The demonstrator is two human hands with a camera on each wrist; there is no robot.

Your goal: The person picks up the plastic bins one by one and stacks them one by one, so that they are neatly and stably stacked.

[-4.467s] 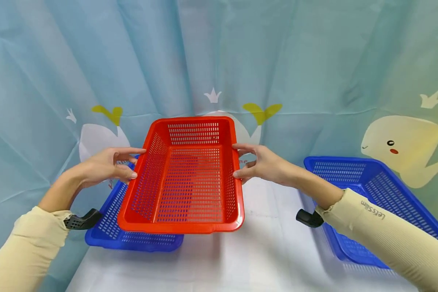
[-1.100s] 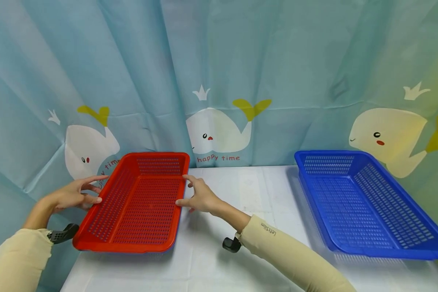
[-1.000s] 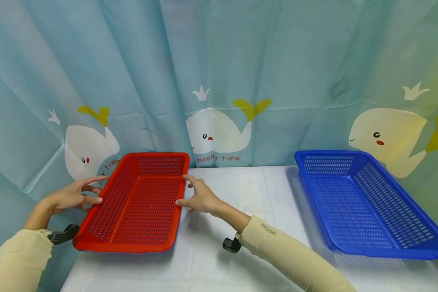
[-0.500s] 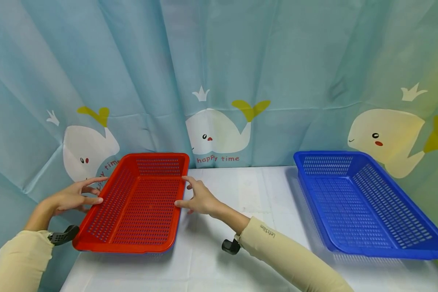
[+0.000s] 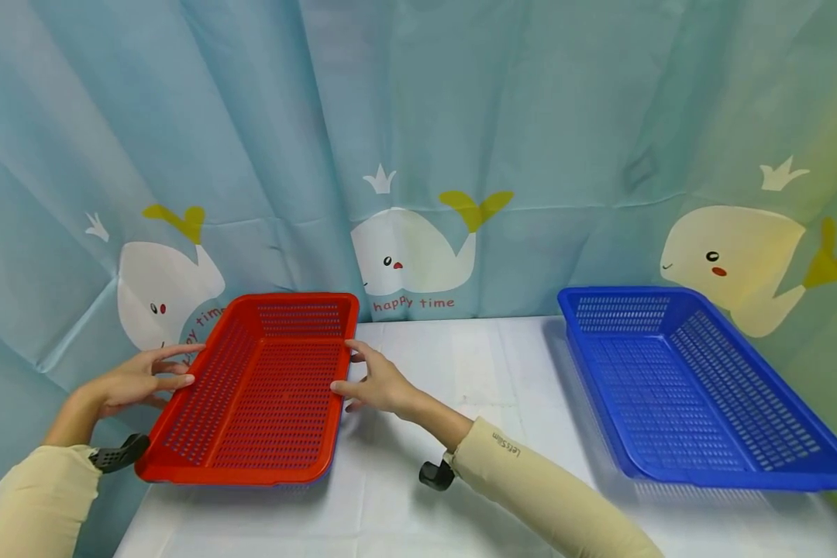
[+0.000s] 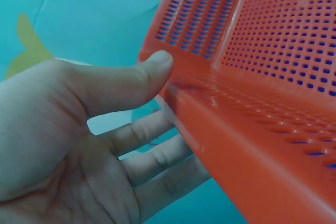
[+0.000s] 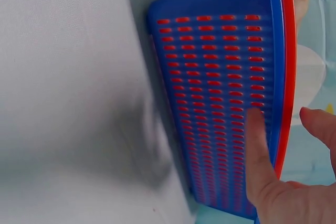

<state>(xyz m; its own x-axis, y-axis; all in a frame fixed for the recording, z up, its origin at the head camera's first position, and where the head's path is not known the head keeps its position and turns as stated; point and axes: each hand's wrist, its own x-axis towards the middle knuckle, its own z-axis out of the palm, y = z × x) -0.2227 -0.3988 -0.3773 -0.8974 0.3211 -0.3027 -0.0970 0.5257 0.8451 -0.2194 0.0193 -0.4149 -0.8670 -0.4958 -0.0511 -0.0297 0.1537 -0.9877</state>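
A red perforated plastic basket (image 5: pixel 282 387) sits nested in a blue one at the left; the outer blue basket's slotted wall (image 7: pixel 210 77) shows in the right wrist view. My left hand (image 5: pixel 136 380) is at the red basket's left rim, pinching it lightly: the thumb (image 6: pixel 152 72) lies on the rim and the fingers (image 6: pixel 163 156) pass under it outside. My right hand (image 5: pixel 380 380) straddles the right rim with loose, spread fingers. One finger (image 7: pixel 256 145) lies along the blue wall outside, while a small gap shows between the thumb (image 7: pixel 320 124) and the rim.
A second blue basket (image 5: pixel 676 395) stands on the right side of the white-covered table (image 5: pixel 474 387). White cloth lies between it and the nested pair. A light blue whale-print curtain (image 5: pixel 418 101) hangs close behind the baskets.
Earlier both hands held the red basket raised, tilted and further right, above the blue one. It has come down left into it. Over the last second, hands and baskets barely shift.
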